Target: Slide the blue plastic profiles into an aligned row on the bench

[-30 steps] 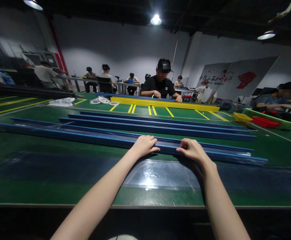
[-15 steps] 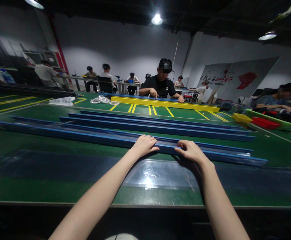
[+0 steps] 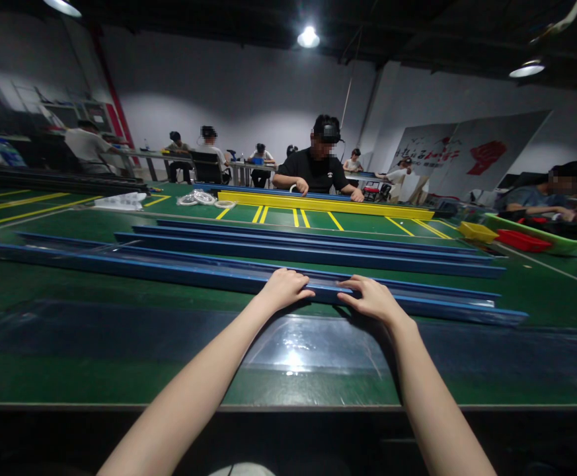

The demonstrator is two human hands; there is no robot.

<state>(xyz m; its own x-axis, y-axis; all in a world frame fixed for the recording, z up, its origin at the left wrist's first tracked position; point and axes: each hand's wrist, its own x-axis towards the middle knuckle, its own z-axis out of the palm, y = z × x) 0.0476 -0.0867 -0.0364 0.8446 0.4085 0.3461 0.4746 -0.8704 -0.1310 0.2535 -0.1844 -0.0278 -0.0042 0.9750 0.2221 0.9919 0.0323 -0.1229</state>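
A long blue U-shaped channel (image 3: 139, 266) lies across the green table in front of me, its open side up. My left hand (image 3: 284, 291) is closed over its near wall around the middle, fingertips inside and thumb along the outer face. To the right, my right hand (image 3: 371, 299) grips the same wall, its fingers reaching over the edge into the trough and its thumb on the outside. Whatever the fingertips touch inside is hidden. Behind lies another blue channel piece (image 3: 318, 257), parallel to the first. Between the near channel and me is a clear plastic sheet (image 3: 159, 334).
The green table's front edge (image 3: 179, 406) runs beneath my forearms. Across the table, a person in black (image 3: 330, 172) handles a yellow channel (image 3: 318, 203). White coils (image 3: 196, 198) lie to its left. At the right are yellow (image 3: 477, 232), red (image 3: 523, 240) and green (image 3: 573, 246) bins.
My right hand has slid slightly left along the channel wall, closer to my left hand. My left hand stays in place. The person opposite has shifted one hand.
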